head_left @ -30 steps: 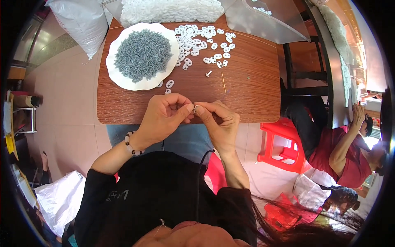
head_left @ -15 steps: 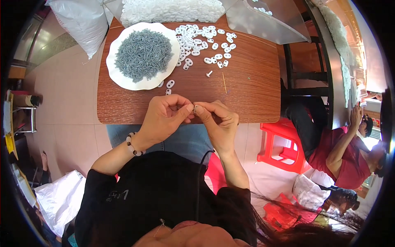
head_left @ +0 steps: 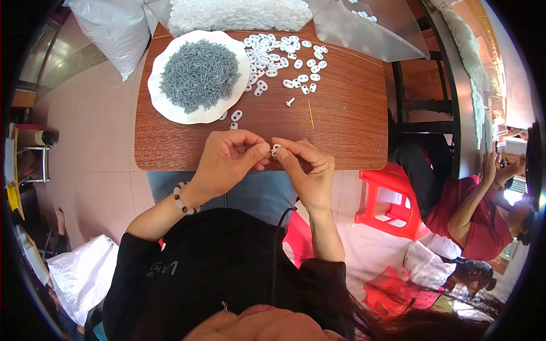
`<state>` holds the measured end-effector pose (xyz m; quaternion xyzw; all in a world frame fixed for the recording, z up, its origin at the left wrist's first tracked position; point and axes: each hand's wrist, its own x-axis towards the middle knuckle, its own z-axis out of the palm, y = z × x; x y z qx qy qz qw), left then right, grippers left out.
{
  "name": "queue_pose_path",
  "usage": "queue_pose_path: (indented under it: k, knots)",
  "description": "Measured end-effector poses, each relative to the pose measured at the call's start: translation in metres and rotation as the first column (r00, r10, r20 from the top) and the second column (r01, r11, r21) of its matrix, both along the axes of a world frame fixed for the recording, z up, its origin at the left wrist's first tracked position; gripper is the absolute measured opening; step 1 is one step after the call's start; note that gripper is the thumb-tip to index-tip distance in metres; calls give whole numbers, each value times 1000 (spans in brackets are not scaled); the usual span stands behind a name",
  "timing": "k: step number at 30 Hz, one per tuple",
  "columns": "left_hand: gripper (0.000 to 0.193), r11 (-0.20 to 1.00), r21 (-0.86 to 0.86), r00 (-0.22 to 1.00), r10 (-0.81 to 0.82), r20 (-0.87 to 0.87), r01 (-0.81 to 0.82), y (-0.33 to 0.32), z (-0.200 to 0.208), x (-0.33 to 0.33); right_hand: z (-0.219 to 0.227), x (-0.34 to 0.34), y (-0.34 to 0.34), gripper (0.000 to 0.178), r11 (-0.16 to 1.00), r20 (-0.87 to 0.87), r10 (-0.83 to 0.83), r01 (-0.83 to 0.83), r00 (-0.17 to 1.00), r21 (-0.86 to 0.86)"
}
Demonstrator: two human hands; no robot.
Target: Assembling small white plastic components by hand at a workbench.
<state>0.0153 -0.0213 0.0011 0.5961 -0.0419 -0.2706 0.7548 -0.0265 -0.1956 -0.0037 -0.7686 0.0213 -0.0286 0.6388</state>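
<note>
Head view: right fingers (head_left: 290, 163) pinch a white piece (head_left: 276, 150); grip of left fingers (head_left: 259, 151) unclear.

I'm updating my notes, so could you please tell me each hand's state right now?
Left hand: closed in a pinch; what it holds, if anything, cannot be told.
Right hand: closed, holding a small white piece.

One small, white, rounded two-holed piece (head_left: 276, 149) is pinched in the right hand (head_left: 306, 166), long axis near upright, above the counter (head_left: 347, 133) near its front edge. Lower portion partly obscured by fingers.
</note>
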Motion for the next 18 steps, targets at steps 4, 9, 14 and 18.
queue_pose_path:
  k: [4, 9, 14, 18]
  knots:
    - [21, 1000, -4, 999, 28, 18, -28, 0, -3, 0, 4, -2, 5, 19, 989, -102, -85, 96, 991, 111]
    - [21, 1000, 12, 1000, 18, 0, -18, 1, -2, 1, 2, -3, 3, 14, 990, -96, -92, 101, 991, 99]
    - [21, 1000, 9, 1000, 11, 3, -11, 0, -3, 1, 8, -2, 4, 13, 991, -80, -112, 118, 990, 64]
    - [21, 1000, 9, 1000, -2, -2, 2, -1, -2, 1, 6, -2, 6, 12, 983, -76, -111, 120, 991, 138]
